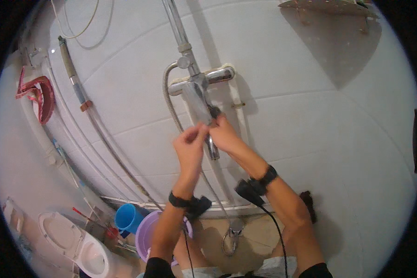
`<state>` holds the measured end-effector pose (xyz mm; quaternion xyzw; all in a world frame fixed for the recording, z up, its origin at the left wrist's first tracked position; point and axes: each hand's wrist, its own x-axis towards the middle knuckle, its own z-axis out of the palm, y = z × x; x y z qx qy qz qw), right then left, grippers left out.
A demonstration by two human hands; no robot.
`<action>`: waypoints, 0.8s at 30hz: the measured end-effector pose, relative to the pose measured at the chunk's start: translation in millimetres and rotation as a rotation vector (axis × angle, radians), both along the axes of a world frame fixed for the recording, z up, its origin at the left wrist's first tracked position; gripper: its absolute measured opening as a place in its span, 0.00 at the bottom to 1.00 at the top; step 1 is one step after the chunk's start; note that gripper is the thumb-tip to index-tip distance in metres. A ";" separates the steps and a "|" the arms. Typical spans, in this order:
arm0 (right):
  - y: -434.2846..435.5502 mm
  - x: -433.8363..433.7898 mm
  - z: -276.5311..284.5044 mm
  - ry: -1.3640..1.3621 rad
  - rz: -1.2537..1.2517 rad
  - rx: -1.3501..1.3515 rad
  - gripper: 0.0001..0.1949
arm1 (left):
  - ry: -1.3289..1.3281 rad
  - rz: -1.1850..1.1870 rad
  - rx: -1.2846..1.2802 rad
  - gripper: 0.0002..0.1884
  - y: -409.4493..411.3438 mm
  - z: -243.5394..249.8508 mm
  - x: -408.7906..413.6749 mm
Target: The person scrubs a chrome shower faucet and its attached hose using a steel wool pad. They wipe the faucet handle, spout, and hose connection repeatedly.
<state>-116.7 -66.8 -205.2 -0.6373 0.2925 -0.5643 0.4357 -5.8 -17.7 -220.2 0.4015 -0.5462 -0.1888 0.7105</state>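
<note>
A chrome shower mixer (196,95) is fixed to the white tiled wall in front of me, with a riser pipe (175,24) above it and a flexible metal hose (166,90) curving down its left side. My left hand (191,142) is just below the mixer body, fingers bent and fingertips together; whether they pinch anything is too blurred to tell. Beside it, my right hand (226,133) is curled close to the mixer's spout (213,151). A small dark item (214,111) shows at the right fingertips, partly hidden. Both wrists wear black straps with cabled devices.
Below stand a purple basin (142,229), a blue bucket (127,219) and a white toilet (93,259). A hand shower (235,232) hangs low near the floor. A corner shelf (330,7) juts out upper right. Pink fabric (47,100) and a long hose (107,142) hang left.
</note>
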 end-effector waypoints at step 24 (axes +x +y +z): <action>-4.9 -17.4 33.1 0.210 -0.111 -0.212 0.21 | 0.138 -0.319 0.261 0.14 -3.0 21.4 -7.1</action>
